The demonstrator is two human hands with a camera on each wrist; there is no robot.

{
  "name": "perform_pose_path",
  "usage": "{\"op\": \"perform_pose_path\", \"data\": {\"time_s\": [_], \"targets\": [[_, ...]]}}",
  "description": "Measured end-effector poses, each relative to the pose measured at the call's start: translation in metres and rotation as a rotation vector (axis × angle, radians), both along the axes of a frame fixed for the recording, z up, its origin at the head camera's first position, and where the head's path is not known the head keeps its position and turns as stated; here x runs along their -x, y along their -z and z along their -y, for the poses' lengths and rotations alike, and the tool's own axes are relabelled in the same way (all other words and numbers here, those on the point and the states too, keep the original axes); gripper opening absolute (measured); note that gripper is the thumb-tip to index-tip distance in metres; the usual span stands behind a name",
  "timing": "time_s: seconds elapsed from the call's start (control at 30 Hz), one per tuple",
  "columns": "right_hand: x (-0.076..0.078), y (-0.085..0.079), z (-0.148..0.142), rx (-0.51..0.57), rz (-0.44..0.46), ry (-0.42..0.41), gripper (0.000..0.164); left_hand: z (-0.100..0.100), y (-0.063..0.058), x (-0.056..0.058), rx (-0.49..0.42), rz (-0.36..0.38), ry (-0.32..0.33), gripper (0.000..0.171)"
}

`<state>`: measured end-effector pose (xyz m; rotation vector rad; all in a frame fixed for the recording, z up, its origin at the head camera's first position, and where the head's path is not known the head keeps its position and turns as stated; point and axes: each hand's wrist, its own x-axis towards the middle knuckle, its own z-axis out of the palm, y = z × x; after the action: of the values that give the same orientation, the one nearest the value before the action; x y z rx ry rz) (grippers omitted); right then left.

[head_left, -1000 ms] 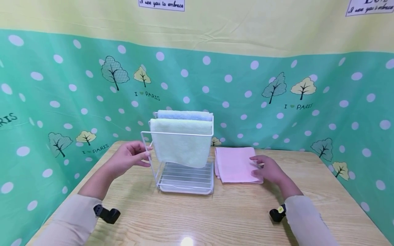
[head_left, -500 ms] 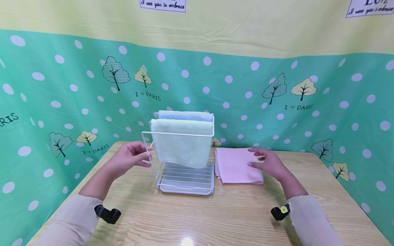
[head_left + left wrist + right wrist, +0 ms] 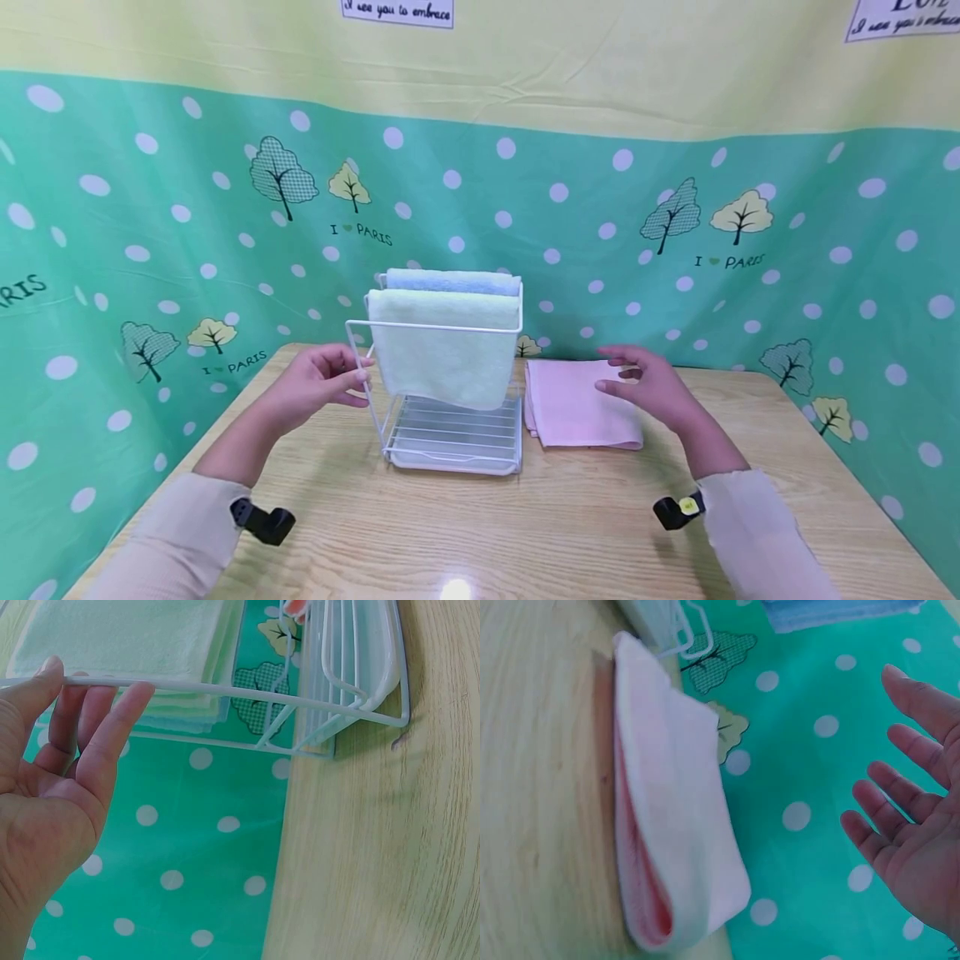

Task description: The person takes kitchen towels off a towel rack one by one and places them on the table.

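A white wire rack point(image 3: 453, 458) stands upright on the table. Over its upper bars hang a pale green towel point(image 3: 446, 358) and, behind it, a light blue towel point(image 3: 453, 282). My left hand point(image 3: 318, 387) pinches the rack's left upright between thumb and fingers; the left wrist view shows the fingertips point(image 3: 139, 694) on the thin wire. To the right of the rack lies a folded pink towel point(image 3: 573, 408). Above its right part hovers my right hand point(image 3: 652, 390), fingers spread and holding nothing. In the right wrist view, a gap separates that hand from the pink towel point(image 3: 679, 802).
The wooden table point(image 3: 480, 533) reaches back to a green polka-dot curtain point(image 3: 555, 225). A shallow tray point(image 3: 450, 460) forms the rack's base. Each wrist wears a small black camera point(image 3: 262, 523).
My right hand has risen off the pink towel and shifted slightly left, its fingers spreading. The left hand and the rack have stayed in place.
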<state>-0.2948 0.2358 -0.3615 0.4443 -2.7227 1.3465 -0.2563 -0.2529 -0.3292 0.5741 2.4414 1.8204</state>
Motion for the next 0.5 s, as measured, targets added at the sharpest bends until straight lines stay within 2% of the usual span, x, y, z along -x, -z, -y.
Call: {"op": "perform_pose_path", "data": {"time_s": [0.3, 0.5], "targets": [[-0.005, -0.016, 0.013, 0.006, -0.022, -0.03, 0.06, 0.0, -0.001, 0.0, 0.004, 0.007, 0.001, 0.021], [-0.007, -0.033, 0.021, 0.046, -0.013, -0.064, 0.059, 0.0, -0.002, 0.0, 0.002, 0.014, 0.0, 0.022]]}}
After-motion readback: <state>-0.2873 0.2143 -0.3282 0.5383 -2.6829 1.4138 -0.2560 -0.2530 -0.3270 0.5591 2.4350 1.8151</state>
